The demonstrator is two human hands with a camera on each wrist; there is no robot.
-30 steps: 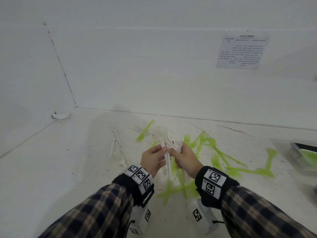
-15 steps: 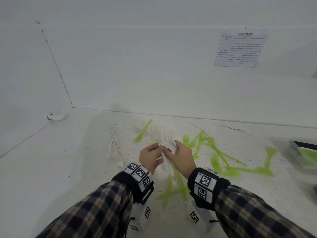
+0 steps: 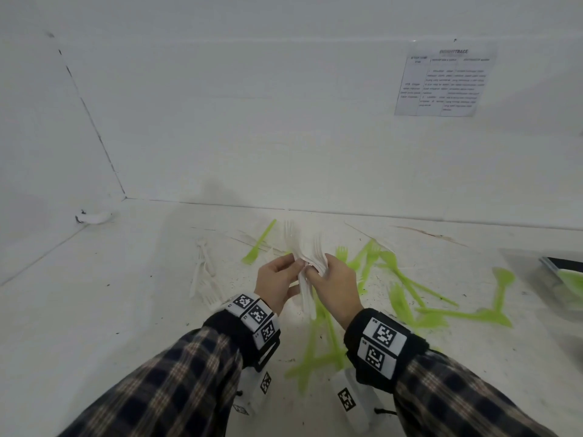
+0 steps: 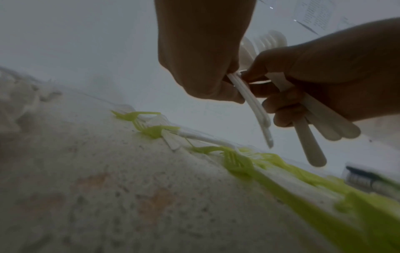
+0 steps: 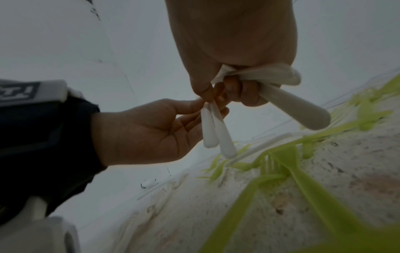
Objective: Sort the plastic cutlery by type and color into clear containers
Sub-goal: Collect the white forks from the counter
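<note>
Green forks (image 3: 407, 282) clutter the table (image 3: 94, 310) right; white forks (image 3: 202, 272) lie left.

Matt, seemingly plastic white forks (image 3: 304, 247).

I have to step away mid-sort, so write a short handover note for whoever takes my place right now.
Right hand: grips a bundle of white forks by the handles.
Left hand: pinches two white handles from that bundle.
Still loose on the table: green cutlery to the right and in front, a few white pieces to the left.
Clear container at the far right edge already holds something green.
Done: white forks gathered in hand.
Left: put them away, then sort the green and remaining white pieces.
</note>
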